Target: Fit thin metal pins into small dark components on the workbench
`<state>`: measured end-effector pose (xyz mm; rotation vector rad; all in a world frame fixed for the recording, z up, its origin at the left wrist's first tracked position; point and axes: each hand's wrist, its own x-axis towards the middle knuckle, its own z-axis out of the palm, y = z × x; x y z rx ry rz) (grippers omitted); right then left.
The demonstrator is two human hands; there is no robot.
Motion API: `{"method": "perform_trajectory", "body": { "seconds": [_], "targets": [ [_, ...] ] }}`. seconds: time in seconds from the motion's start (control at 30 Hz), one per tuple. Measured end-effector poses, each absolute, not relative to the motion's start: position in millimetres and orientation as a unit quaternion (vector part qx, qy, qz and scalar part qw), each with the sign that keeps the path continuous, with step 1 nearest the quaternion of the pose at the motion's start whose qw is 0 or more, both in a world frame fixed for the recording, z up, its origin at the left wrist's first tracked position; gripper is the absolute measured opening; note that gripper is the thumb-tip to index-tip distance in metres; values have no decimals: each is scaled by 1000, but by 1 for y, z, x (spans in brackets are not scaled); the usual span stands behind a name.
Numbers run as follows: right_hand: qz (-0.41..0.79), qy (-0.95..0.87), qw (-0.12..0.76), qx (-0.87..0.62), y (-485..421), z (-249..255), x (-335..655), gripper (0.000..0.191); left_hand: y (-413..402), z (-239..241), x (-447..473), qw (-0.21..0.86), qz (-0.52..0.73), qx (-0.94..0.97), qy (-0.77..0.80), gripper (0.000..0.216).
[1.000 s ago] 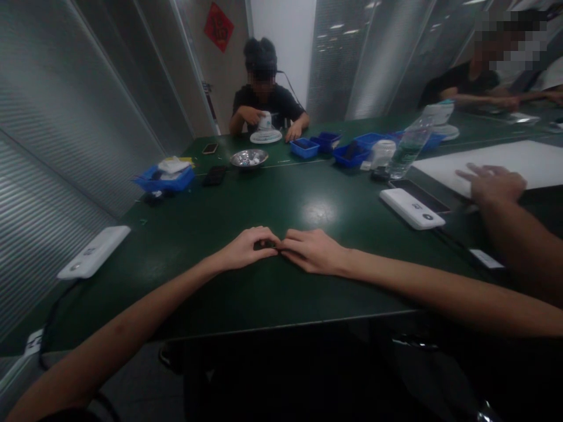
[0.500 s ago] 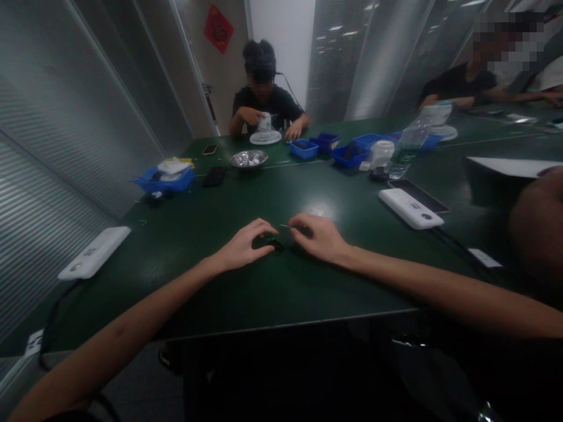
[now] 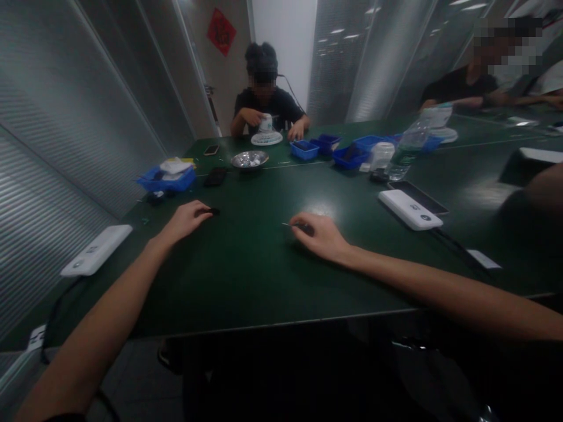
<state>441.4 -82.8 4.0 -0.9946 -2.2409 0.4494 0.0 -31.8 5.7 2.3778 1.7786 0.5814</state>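
Observation:
My left hand (image 3: pixel 187 221) is over the left part of the green table (image 3: pixel 246 275), its thumb and fingers pinched on a small black piece (image 3: pixel 214 211). The exact kind of that piece is too dark to make out. Near the middle of the table, my right hand (image 3: pixel 320 235) rests with its fingers curled round a small dark-handled tool (image 3: pixel 304 228). A thin metal tip sticks out from it toward the left. The palm hides part of the handle.
A blue tray (image 3: pixel 169 183) holding white and yellow items stands beyond my left hand. Farther back are a metal bowl (image 3: pixel 249 160) and a black phone (image 3: pixel 215 176). White power banks (image 3: pixel 411 210) lie at both sides, and a bottle (image 3: pixel 407 155) stands at right. Other people sit around.
My left hand has moved left and away from my right hand, carrying the small black piece, and its fingers have closed more. My right hand stays nearly in place with the tool.

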Motion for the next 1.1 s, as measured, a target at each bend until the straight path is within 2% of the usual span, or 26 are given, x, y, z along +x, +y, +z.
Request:
{"method": "perform_trajectory", "body": {
  "seconds": [0.2, 0.5, 0.7, 0.9, 1.1],
  "targets": [
    [178, -852, 313, -380, -84, 6, 441, 21, -26, 4, -68, 20, 153, 725, 671, 50],
    [189, -852, 303, -383, -87, 11, 441, 22, -30, 10, -75, 19, 81, 698, 711, 37],
    [179, -853, 311, -379, -86, 8, 441, 21, -29, 8, -83, 14, 105, 679, 726, 27],
    [174, -854, 310, -378, -85, 7, 441, 21, -29, 10, -88, -1, 140, 634, 760, 37],
    [179, -856, 308, -375, -86, 8, 441, 22, -31, 17, -74, 5, 200, 620, 759, 36]
  ]
}}
